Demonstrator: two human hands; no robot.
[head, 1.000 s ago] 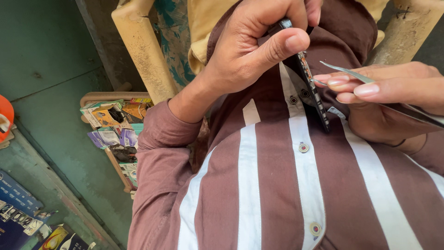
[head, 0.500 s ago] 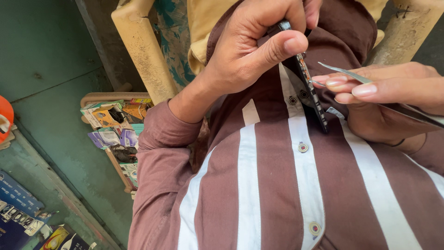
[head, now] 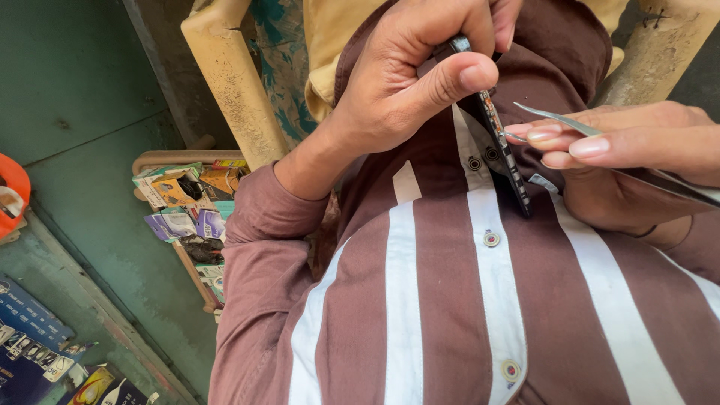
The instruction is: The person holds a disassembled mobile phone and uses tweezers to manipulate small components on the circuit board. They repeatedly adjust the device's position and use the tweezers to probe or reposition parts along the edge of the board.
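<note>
View from the head, looking down the person's own chest. The left hand point(head: 405, 82) is curled shut in a tight grip on a narrow dark board point(head: 504, 150), thumb pressed along its upper end and fingers wrapped behind. The board runs slantwise from that thumb down to the right, edge-on to the camera, its lower end lying against the shirt point(head: 420, 300) just beside the button strip. Small parts line its visible edge.

The right hand point(head: 637, 146) comes in from the right edge, fingers pinched closed on thin metal tweezers point(head: 559, 120). The tweezer tips touch the board's edge about midway along it, just below the left thumb. The two hands sit close together, with only a slim gap between thumb and fingertips.

The shirt, maroon with broad white stripes, fills the lower middle and right. Behind the hands, at the top, stand two worn cream chair posts point(head: 225, 75), one on each side, crowding the work.

Open room lies only to the left: a plain green floor point(head: 67, 90). Along it sits a small rack point(head: 187, 217) of coloured packets, near the left elbow but apart from it. An orange object point(head: 11, 195) is cut off by the left edge, and dark printed cards point(head: 37, 337) lie in the lower left corner.
</note>
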